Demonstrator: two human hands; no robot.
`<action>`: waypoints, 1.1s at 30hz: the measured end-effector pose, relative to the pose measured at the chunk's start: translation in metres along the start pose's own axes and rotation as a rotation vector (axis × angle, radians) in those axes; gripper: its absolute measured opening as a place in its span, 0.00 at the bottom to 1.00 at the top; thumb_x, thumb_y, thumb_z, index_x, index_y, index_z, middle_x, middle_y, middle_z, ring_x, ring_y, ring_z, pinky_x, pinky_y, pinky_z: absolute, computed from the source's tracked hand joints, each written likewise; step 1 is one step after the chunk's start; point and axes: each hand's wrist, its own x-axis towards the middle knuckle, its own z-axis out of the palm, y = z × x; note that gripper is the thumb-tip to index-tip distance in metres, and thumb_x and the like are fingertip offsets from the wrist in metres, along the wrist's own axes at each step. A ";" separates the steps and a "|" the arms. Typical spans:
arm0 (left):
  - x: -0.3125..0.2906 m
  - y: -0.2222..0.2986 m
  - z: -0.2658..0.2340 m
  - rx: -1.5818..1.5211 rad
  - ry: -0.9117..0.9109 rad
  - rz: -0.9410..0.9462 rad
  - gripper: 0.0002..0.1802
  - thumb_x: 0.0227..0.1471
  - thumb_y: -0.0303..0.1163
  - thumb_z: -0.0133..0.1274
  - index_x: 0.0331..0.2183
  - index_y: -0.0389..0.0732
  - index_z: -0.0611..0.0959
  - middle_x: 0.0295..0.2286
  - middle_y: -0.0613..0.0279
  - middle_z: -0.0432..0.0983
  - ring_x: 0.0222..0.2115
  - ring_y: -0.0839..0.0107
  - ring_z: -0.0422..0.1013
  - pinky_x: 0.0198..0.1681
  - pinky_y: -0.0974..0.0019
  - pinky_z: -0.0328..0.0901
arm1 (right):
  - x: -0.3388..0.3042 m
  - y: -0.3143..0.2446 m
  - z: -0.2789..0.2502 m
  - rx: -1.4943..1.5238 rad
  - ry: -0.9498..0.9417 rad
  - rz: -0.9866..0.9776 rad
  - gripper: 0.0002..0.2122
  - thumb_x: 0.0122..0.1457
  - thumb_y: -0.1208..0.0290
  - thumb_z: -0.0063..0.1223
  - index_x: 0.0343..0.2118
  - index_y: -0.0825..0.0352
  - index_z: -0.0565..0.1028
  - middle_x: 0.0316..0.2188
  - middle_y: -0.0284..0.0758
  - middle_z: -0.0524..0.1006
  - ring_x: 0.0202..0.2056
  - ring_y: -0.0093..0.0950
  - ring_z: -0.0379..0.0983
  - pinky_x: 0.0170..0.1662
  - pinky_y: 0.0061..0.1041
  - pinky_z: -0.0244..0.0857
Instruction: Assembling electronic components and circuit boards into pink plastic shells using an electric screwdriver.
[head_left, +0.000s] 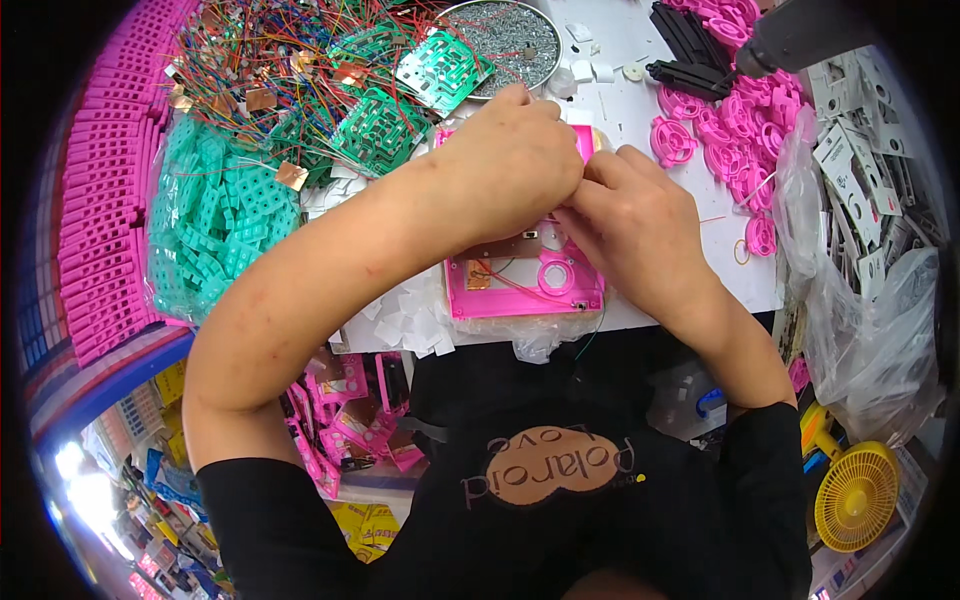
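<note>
A pink plastic casing (480, 303) lies on clear bubble wrap (535, 340) at the table's near edge. Inside it sit a brown circuit board (500, 248), a pink ring (555, 278), a copper-coloured piece and thin red wires. My left hand (520, 165) bends over the casing's far part with its fingers curled. Close against it, my right hand (640, 225) has thumb and fingers pinched together over the casing's right side. Whatever is between the fingers of either hand is hidden.
Green circuit boards (385, 130) with tangled wires lie far left, beside a round tray of screws (505, 45). A bag of teal rubber keypads (235, 225) and stacked pink parts (110, 220) stand left. Pink rings (735, 140), a dark tool (800, 40) and a plastic bag (860, 330) are right.
</note>
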 end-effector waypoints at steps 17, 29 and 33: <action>-0.016 -0.016 0.001 -0.519 0.114 -0.296 0.07 0.46 0.32 0.60 0.28 0.38 0.84 0.26 0.52 0.80 0.30 0.51 0.77 0.37 0.53 0.71 | 0.009 0.021 0.024 0.229 0.094 -0.048 0.05 0.50 0.72 0.63 0.30 0.62 0.80 0.30 0.30 0.76 0.37 0.34 0.71 0.39 0.32 0.69; -0.006 -0.015 0.014 -0.412 0.065 -0.335 0.07 0.47 0.30 0.56 0.27 0.38 0.85 0.25 0.46 0.80 0.30 0.48 0.78 0.36 0.49 0.72 | 0.010 0.014 0.008 0.080 -0.061 -0.193 0.07 0.48 0.71 0.64 0.31 0.64 0.83 0.31 0.31 0.77 0.38 0.36 0.71 0.39 0.34 0.69; 0.006 -0.008 -0.016 -0.337 -0.062 -0.233 0.07 0.44 0.29 0.58 0.26 0.36 0.85 0.26 0.47 0.81 0.31 0.50 0.79 0.34 0.52 0.74 | 0.001 0.010 0.012 0.011 -0.035 -0.242 0.09 0.48 0.73 0.64 0.33 0.66 0.83 0.32 0.31 0.78 0.39 0.36 0.73 0.37 0.33 0.71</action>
